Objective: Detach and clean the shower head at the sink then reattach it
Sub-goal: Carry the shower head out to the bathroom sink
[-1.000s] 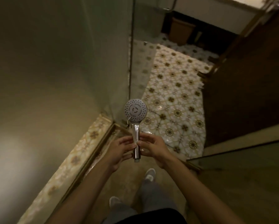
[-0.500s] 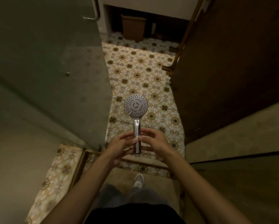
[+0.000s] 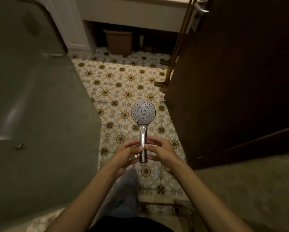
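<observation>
Where the chrome handle narrows toward its lower end, the shower head (image 3: 143, 114) is held upright in front of the person, detached, with no hose at its threaded base. Its round spray face, dotted with nozzle holes, looks up toward the camera and stands well above the grip. The left hand (image 3: 126, 154) pinches the handle from the left side, fingertips curled against the metal; the right hand (image 3: 163, 152) pinches it from the right at the same height, fingers likewise bent round the stem. The short grey end of the handle juts out just below both hands. Beneath the shower head lies a patterned tile floor (image 3: 117, 84) in yellow, white and brown. A frosted glass panel (image 3: 36, 101) fills the left of the view, and a dark wooden door (image 3: 232, 72) fills the right. Farther back, a brown bin (image 3: 118, 41) stands under a pale counter (image 3: 132, 15). Below the forearms, a leg in grey trousers (image 3: 127, 195) is partly visible.
</observation>
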`<state>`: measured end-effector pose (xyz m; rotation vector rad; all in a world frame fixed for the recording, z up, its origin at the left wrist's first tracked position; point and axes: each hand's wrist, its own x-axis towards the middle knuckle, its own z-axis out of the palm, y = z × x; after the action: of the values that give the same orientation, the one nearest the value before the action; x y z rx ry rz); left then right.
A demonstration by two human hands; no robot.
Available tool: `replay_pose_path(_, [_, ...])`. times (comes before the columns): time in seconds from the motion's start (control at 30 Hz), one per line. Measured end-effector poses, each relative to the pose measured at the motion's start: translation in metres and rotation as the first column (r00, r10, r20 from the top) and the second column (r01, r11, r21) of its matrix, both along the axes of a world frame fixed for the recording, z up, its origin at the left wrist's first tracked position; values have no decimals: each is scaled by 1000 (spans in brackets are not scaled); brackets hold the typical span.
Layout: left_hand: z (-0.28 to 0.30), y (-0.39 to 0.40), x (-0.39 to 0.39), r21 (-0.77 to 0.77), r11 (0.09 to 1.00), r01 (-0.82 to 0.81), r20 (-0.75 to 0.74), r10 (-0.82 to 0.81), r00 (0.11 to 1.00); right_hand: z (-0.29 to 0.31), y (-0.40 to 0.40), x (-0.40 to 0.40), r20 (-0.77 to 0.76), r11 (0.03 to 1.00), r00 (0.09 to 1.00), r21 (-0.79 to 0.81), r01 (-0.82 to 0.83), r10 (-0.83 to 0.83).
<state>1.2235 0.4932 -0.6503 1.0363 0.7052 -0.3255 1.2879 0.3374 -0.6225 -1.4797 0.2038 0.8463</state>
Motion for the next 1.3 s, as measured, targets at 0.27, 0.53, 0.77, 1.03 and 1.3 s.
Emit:
replay_pose_path(0.27, [1, 93, 164, -17, 997, 74, 31, -73, 997, 4, 88, 155, 11, 999, 999, 12, 36, -36])
replay_pose_path(0.53, [1, 159, 280, -64, 995, 77, 18, -76, 997, 3, 152, 270, -24, 997, 997, 18, 70, -69])
replay_pose_path(0.77, [-21, 196, 394, -88, 991, 104, 15, -103, 995, -27, 194, 392, -83, 999, 995, -8, 51, -51])
replay_pose_path(1.03, [-10, 256, 565, -81, 988, 129, 30, -127, 991, -24, 252, 565, -92, 1000, 996, 26, 10, -8])
replay_pose_path(1.3, [-8, 321, 705, -92, 991, 99, 62, -93, 994, -22, 318, 712, -73, 998, 995, -4, -63, 63])
